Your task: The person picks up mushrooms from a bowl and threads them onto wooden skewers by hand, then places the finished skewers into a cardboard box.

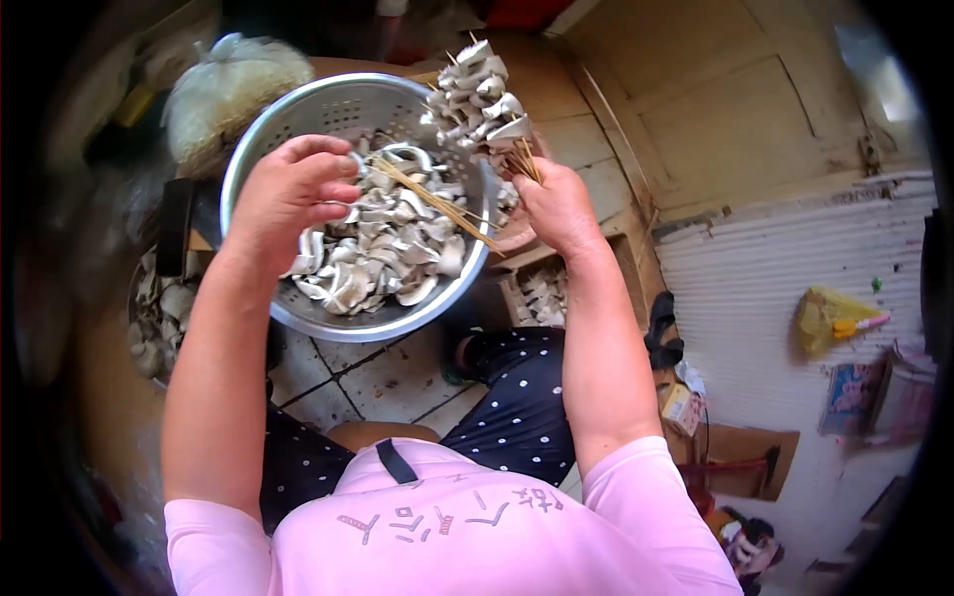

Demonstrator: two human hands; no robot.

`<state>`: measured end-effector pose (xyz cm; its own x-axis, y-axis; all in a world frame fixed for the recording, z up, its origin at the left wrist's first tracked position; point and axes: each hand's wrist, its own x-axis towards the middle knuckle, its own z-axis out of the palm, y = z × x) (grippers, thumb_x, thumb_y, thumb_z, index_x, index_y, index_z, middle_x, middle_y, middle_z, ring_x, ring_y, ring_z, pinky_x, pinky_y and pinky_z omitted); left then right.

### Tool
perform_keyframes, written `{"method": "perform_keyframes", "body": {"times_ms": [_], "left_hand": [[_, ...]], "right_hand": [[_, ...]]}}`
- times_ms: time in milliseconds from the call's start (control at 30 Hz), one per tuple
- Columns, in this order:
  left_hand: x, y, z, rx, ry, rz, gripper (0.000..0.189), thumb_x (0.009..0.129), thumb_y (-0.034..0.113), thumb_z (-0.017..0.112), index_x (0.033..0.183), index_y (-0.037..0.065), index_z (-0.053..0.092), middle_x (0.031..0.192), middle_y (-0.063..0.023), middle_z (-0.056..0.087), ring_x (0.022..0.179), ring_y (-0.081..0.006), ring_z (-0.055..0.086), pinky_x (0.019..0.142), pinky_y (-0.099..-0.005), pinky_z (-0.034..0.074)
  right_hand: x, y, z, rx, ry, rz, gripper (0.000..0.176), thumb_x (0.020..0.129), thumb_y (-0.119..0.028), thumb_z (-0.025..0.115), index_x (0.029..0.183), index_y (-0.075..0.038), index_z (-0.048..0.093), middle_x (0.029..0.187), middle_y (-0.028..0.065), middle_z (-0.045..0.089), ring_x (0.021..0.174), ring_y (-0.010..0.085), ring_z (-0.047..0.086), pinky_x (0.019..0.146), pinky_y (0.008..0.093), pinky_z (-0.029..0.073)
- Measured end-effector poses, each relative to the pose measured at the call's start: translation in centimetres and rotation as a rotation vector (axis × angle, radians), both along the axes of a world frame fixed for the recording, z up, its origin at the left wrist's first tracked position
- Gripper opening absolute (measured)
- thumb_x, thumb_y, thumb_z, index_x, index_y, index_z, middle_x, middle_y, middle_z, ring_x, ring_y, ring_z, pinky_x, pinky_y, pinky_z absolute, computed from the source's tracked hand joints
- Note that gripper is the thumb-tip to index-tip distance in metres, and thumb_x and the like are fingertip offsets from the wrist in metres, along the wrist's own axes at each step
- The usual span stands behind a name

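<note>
A large metal colander [397,326] holds many pale grey-white mushroom pieces [383,243]. Several bare wooden skewers [432,202] lie across them, reaching over the right rim. Above the colander's left side is my left hand [298,184], its fingers curled toward a small pale piece near the fingertips; whether it grips that piece is unclear. My right hand [556,199], beyond the right rim, is closed round the lower ends of a bunch of skewers [524,161]. Mushroom pieces [477,97] are threaded on their upper parts, which point up and away.
A clear plastic bag with pale contents [234,94] stands behind the colander at the left. More mushrooms [164,318] lie at the lower left. Threaded pieces [542,296] rest in a container below my right forearm. A yellow bag [820,320] is at the right.
</note>
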<state>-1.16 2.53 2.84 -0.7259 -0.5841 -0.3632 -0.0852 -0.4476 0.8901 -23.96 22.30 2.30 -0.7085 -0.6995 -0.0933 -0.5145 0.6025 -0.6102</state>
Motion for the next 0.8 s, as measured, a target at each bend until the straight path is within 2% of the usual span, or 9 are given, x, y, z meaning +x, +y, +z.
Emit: {"method": "perform_keyframes", "body": {"times_ms": [133,200,333,400,433,500,533,600,800], "left_hand": [[-0.1,0.3,-0.2,-0.004,0.005,-0.009,0.03,0.087,0.016,0.067,0.112,0.004,0.058,0.099,-0.0074,0.067,0.076,-0.0114,0.067,0.065,-0.0224,0.056],[-0.5,0.5,-0.1,-0.007,-0.012,-0.019,0.028,0.088,0.016,0.065,0.113,0.005,0.058,0.101,-0.0077,0.067,0.078,-0.0114,0.068,0.066,-0.0224,0.056],[-1.0,1.0,-1.1,-0.002,-0.02,-0.031,0.029,0.087,0.016,0.065,0.113,0.005,0.057,0.101,-0.0078,0.065,0.075,-0.0107,0.065,0.065,-0.0224,0.053],[-1.0,0.7,-2.5,0.008,-0.035,-0.064,0.029,0.088,0.016,0.065,0.114,0.005,0.056,0.101,-0.008,0.064,0.076,-0.0111,0.065,0.065,-0.0226,0.053],[-1.0,0.7,-3.0,0.004,-0.054,-0.06,0.028,0.089,0.016,0.064,0.114,0.005,0.056,0.101,-0.0079,0.064,0.075,-0.0116,0.065,0.065,-0.023,0.053],[-0.9,1.0,-3.9,-0.013,-0.083,-0.062,0.027,0.089,0.015,0.063,0.114,0.004,0.056,0.1,-0.0083,0.063,0.074,-0.0126,0.064,0.064,-0.0241,0.054],[-0.7,1.3,-4.3,-0.016,-0.095,-0.042,0.027,0.09,0.014,0.062,0.114,0.004,0.055,0.1,-0.0089,0.062,0.073,-0.0127,0.063,0.064,-0.0243,0.053],[0.0,1.3,-5.1,-0.024,-0.074,-0.057,0.027,0.09,0.014,0.062,0.114,0.003,0.055,0.101,-0.0092,0.061,0.074,-0.0132,0.062,0.064,-0.0239,0.051],[3.1,2.2,-4.4,-0.234,-0.161,0.096,0.027,0.091,0.012,0.061,0.115,0.001,0.056,0.105,-0.0075,0.059,0.085,-0.0123,0.059,0.07,-0.0243,0.051]], "right_hand": [[0.3,4.7,2.3,-0.133,-0.09,-0.125,0.023,0.089,-0.018,0.056,0.102,-0.002,0.066,0.084,0.0202,0.067,0.077,0.0311,0.062,0.075,0.0373,0.048],[-1.6,9.2,0.3,-0.157,0.018,-0.13,0.022,0.09,-0.019,0.056,0.099,-0.001,0.065,0.076,0.0157,0.066,0.07,0.0258,0.06,0.07,0.0368,0.048],[-0.6,17.6,-2.0,-0.15,-0.088,-0.407,0.019,0.091,-0.019,0.056,0.094,-0.003,0.066,0.064,0.0024,0.058,0.059,0.0114,0.053,0.057,0.0313,0.044],[-0.4,21.9,-5.6,-0.113,-0.208,-0.616,0.021,0.09,-0.02,0.057,0.097,-0.003,0.067,0.067,0.0083,0.063,0.062,0.0194,0.06,0.061,0.0352,0.047],[-0.5,24.5,-8.5,-0.124,-0.209,-0.646,0.021,0.09,-0.02,0.057,0.097,-0.003,0.067,0.067,0.0083,0.063,0.062,0.0194,0.06,0.061,0.0352,0.047],[-0.6,29.0,-13.4,-0.031,-0.106,-0.632,0.024,0.089,-0.024,0.057,0.1,-0.005,0.068,0.079,0.017,0.068,0.076,0.0316,0.066,0.07,0.0409,0.05],[0.0,30.0,-13.8,-0.044,-0.11,-0.661,0.024,0.089,-0.024,0.057,0.1,-0.005,0.068,0.079,0.017,0.068,0.076,0.0316,0.066,0.07,0.0409,0.05],[0.9,31.2,-14.8,0.07,-0.227,-0.808,0.027,0.088,-0.028,0.057,0.101,-0.007,0.068,0.094,0.0214,0.068,0.093,0.0397,0.064,0.08,0.0452,0.049],[0.7,33.7,-17.7,0.112,-0.154,-0.766,0.024,0.091,-0.025,0.052,0.1,-0.007,0.064,0.099,0.0207,0.066,0.096,0.0407,0.062,0.081,0.0475,0.048]]}}
